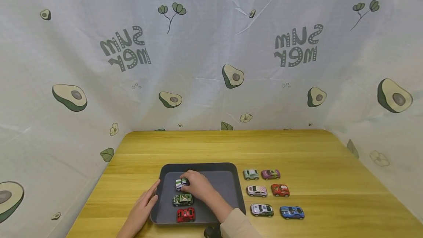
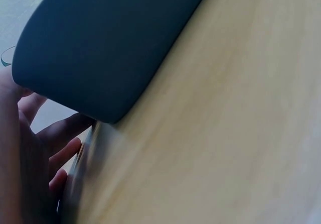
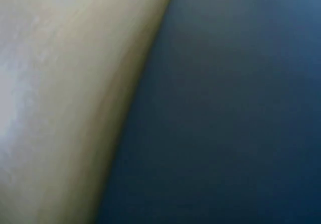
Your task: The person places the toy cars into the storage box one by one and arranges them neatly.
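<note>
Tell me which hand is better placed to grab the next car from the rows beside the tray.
Right, probably. The right hand sits inside the tray, fingers over the white-green car, on the side nearer the six loose cars, such as the white-pink car. The left hand rests on the tray's far left rim.

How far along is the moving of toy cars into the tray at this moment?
Two cars, green and red, already sit in the dark tray. The right hand grips a white car inside it; the left hand steadies the rim. Six cars wait on the table.
</note>
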Tool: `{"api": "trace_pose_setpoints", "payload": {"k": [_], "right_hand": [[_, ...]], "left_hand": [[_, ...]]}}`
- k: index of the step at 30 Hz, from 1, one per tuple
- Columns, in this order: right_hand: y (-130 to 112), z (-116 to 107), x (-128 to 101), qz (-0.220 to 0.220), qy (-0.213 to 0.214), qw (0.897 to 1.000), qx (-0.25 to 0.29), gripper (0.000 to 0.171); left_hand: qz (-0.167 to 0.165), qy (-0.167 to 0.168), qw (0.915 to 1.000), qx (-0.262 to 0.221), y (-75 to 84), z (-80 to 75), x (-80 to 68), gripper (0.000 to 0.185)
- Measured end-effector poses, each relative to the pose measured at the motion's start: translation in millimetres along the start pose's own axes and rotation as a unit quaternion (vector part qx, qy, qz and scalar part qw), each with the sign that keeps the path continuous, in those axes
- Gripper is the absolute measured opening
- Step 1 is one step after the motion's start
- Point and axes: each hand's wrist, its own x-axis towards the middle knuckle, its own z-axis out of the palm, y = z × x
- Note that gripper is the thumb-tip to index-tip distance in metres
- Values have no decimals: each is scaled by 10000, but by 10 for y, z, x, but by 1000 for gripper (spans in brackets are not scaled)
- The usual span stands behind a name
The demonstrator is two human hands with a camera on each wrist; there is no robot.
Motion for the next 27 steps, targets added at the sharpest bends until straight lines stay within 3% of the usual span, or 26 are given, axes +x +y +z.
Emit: {"api": "trace_pose_setpoints", "payload": {"k": [8,18,27], "right_hand": [[18,19,-3,68,-18,10000,-4,31],[72,-49,-80,113,-34,9993,357,35],[78,-205,-214,105,286,9975,640,42]], "left_hand": [[-65,-8,10000,-22,-14,-3,-1,46],[-61,-8,10000,60,4,3,-19,46],[-188,-56,9998,41,-3,10,-1,47]]}}
